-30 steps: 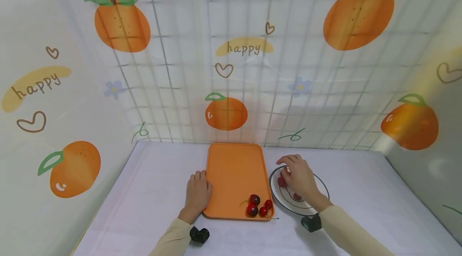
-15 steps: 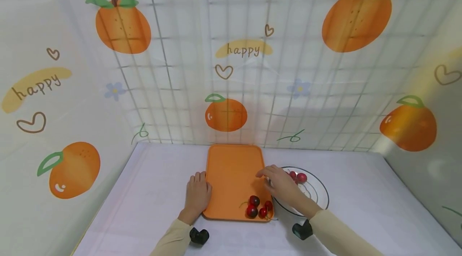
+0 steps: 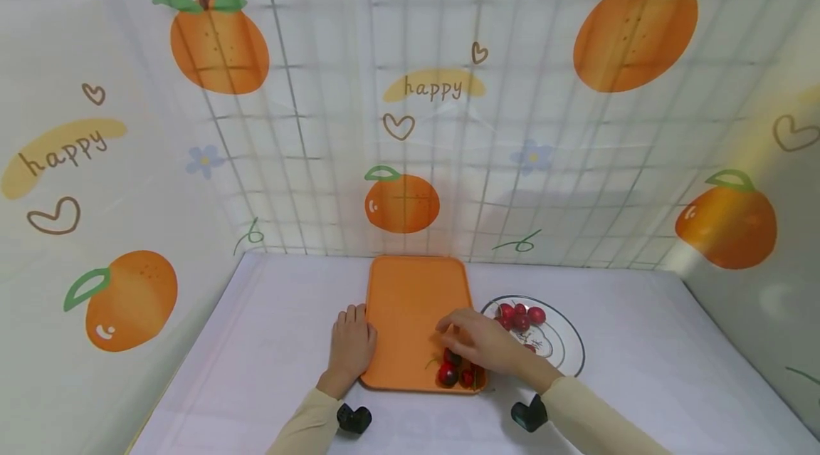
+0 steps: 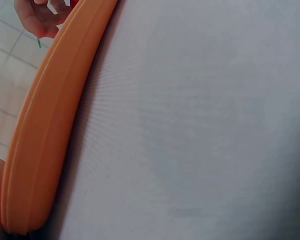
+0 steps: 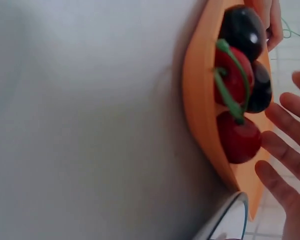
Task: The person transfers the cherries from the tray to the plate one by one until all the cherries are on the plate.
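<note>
My left hand rests at the left edge of the orange tray, with the thumb by the rim. Over the tray's near right part is my right hand. In the right wrist view its fingers are spread and hold nothing, close beside the fruit. Dark cherries and bright red cherries lie together there, one pair with green stems. The right hand partly covers this group in the head view. More red cherries sit on the round plate to the tray's right.
A white cloth covers the table. Behind it stands a backdrop printed with oranges. A black device is worn at the left wrist and another black device at the right. The plate's left rim lies near the tray's right edge.
My right hand has moved left from above the plate to the cherries on the tray, uncovering the red cherries on the plate. The left hand has stayed at the tray's edge.
</note>
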`<state>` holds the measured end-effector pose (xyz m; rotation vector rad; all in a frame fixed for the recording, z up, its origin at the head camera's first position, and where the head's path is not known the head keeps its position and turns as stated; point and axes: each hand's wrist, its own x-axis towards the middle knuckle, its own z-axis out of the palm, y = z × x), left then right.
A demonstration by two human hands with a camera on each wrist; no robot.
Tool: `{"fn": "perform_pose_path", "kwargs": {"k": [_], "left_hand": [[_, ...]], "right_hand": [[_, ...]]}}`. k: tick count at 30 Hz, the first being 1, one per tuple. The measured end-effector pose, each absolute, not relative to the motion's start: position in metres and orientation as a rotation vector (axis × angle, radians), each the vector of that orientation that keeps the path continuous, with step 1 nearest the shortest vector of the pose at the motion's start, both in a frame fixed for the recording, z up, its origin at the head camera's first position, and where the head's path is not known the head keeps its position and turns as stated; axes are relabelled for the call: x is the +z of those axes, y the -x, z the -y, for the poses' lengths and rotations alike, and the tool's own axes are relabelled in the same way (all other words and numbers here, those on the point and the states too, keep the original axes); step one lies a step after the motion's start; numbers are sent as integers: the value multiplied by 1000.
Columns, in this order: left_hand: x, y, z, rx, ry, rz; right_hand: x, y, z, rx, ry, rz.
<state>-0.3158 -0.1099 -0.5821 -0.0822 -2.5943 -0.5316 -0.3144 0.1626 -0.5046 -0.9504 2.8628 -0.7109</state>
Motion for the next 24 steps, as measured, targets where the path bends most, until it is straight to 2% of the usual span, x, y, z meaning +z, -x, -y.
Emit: {"fn": "perform_pose_path", "kwargs": {"k": [24], "left_hand": [[-587, 318, 111, -519, 87, 2579]], "right_hand": [[-511, 318, -165, -659, 1039, -2744]]}}
